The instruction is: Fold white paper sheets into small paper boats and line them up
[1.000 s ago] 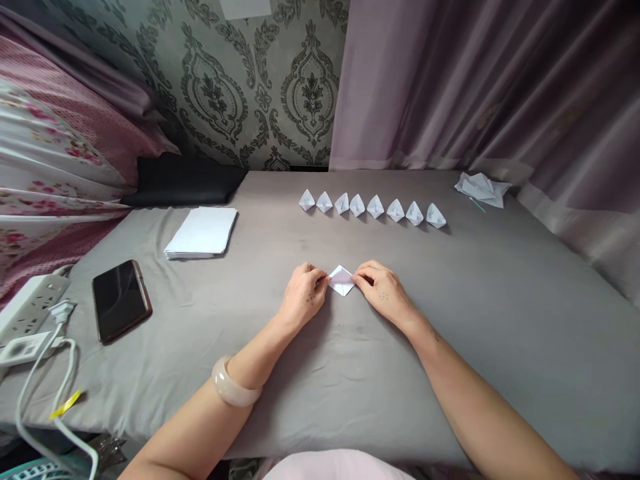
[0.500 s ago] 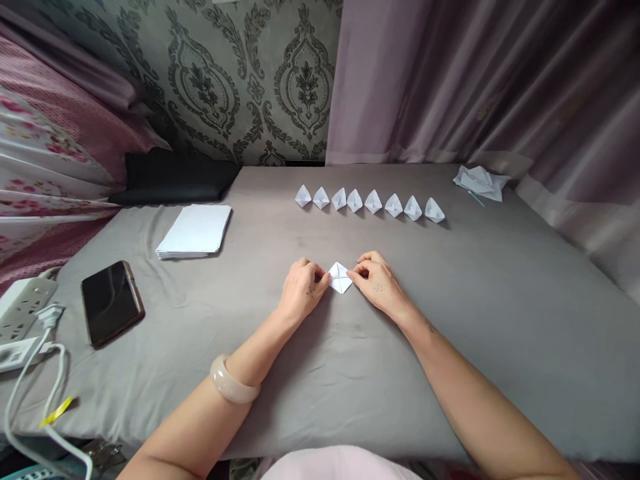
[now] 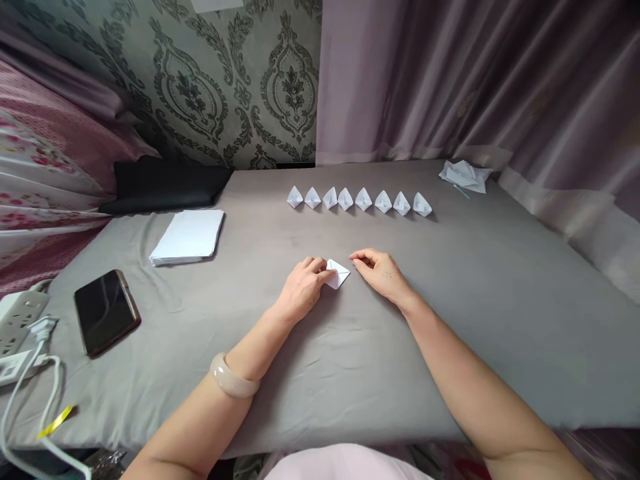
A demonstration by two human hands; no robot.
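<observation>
A small folded white paper (image 3: 339,274) lies on the grey cloth-covered table (image 3: 450,320) in the middle. My left hand (image 3: 305,288) pinches its left corner with curled fingers. My right hand (image 3: 380,272) rests just right of the paper, fingers loosely curled, its fingertips at or just off the paper's right corner. Beyond them stands a row of several finished white paper boats (image 3: 357,199). A pale bangle (image 3: 231,379) is on my left wrist.
A stack of white sheets (image 3: 189,236) lies at the left, a dark phone (image 3: 105,311) nearer me. A power strip with a white cable (image 3: 20,333) sits at the left edge. Crumpled paper (image 3: 464,175) lies at the back right by the curtain. A black pad (image 3: 165,185) is at the back left.
My right hand has let go of the paper's right corner and drawn slightly away. The left hand keeps its hold, and the paper has tilted a little. The camera has shifted.
</observation>
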